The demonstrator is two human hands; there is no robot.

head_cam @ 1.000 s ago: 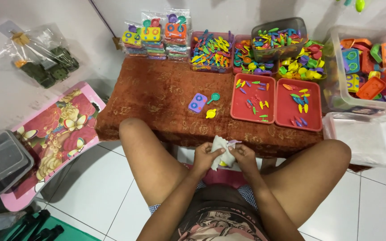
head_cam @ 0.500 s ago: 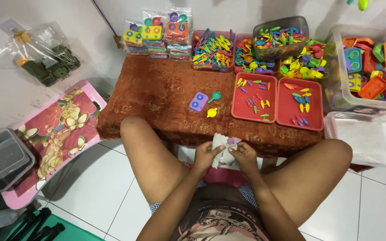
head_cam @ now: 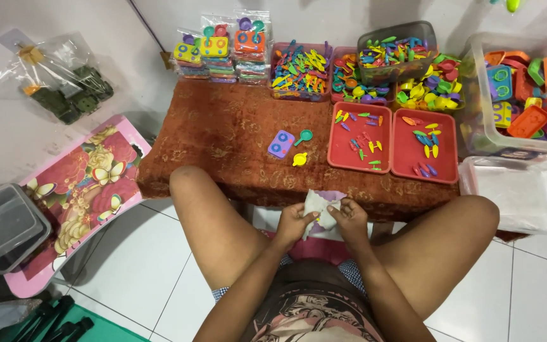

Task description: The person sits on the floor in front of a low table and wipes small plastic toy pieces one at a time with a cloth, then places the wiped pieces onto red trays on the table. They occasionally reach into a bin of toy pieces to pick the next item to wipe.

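Note:
My left hand and my right hand both grip a small clear plastic bag between my knees, at the front edge of a low table covered with a rust-brown cloth. Something purple shows at the bag's top. On the cloth ahead lie a purple toy tray, a teal toy spoon and a small yellow toy piece. Two red trays with several small coloured toy pieces sit to the right of them.
Packed toy bags and bins of coloured toys line the table's back. A clear tub of bigger toys and a clear lid stand at right. A pink floral table and a grey container are at left.
My hands shifted slightly while working the bag; the view moved a little. Nothing on the table has moved.

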